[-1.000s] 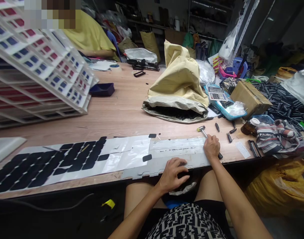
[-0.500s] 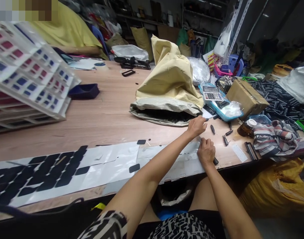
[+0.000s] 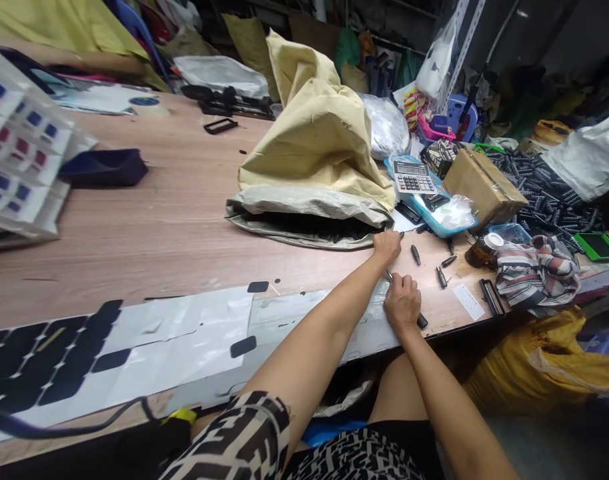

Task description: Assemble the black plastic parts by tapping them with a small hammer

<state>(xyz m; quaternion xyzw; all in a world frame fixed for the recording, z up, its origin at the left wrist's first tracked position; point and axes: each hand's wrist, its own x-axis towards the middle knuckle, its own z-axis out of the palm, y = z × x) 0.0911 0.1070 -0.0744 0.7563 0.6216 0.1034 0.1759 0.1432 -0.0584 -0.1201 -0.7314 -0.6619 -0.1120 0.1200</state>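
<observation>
My left hand [image 3: 387, 247] is closed at the right end of the beige sack's [image 3: 309, 200] open mouth. Something small and dark shows at its fingertips, too hidden to name. Just below, my right hand [image 3: 403, 301] is wrapped round a dark-handled metal tool [image 3: 422, 321]; its metal end points up toward my left wrist, and its kind is unclear. Both hands are over the right part of a clear sheet [image 3: 289, 313] on the table. Several small black cylindrical pieces [image 3: 415, 254] lie to the right of my hands.
White sheets with black rounded patches [image 3: 74, 360] run along the front left. A white plastic basket [image 3: 24, 147] stands at the left. At the right are a calculator [image 3: 412, 177], a blue tray [image 3: 449, 230], a cardboard box [image 3: 479, 187], a brown bottle [image 3: 482, 252] and bundled cloth [image 3: 537, 270].
The view has swung to the right, so the table's things appear farther left. My left hand still stays by the sack's mouth, and my right hand keeps its grip on the tool.
</observation>
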